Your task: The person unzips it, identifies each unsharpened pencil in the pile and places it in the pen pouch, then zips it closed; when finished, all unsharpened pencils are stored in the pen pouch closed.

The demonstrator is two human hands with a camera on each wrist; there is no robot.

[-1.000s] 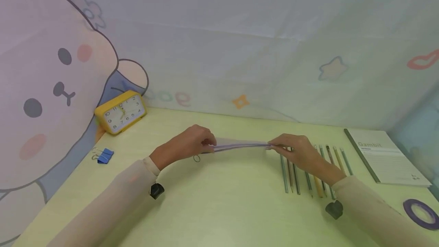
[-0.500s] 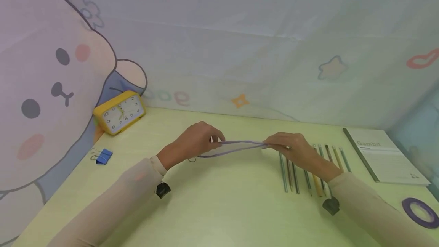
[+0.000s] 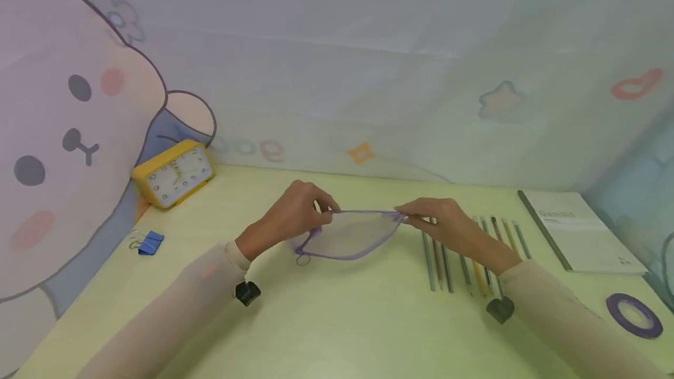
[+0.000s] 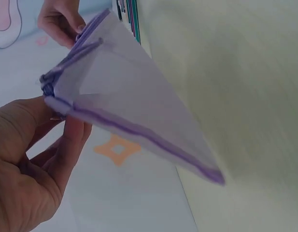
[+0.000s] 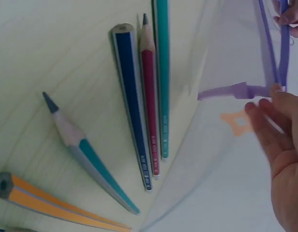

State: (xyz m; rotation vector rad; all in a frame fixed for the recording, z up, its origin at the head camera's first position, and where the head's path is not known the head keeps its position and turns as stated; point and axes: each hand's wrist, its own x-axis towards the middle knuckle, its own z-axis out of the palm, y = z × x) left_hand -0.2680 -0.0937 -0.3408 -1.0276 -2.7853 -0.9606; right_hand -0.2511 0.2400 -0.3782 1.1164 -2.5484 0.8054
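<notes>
A see-through pouch (image 3: 353, 237) with purple edging is held up between the two hands above the table, its mouth spread wide. My left hand (image 3: 295, 210) pinches the rim near one end, between thumb and fingers. At the opposite corner, my right hand (image 3: 447, 228) pinches the purple edge with thumb and fingertips. A small ring (image 3: 303, 259) dangles from the left end of the mouth. In the left wrist view the pouch (image 4: 124, 82) tapers down to a purple-edged lower corner. The right wrist view shows the purple edging (image 5: 240, 90) at the right fingertips.
Several pencils (image 3: 447, 268) lie side by side beneath and beside the right hand. A notebook (image 3: 584, 233) and a purple roll of tape (image 3: 613, 309) are further right. On the left stand a yellow alarm clock (image 3: 174, 174) and a blue binder clip (image 3: 151, 243). A printed cloth (image 3: 337, 86) hangs behind.
The pouch's mouth has gone from nearly flat to spread wide, its near edge sagging downward. Both hands keep hold of it. The head view has shifted slightly right.
</notes>
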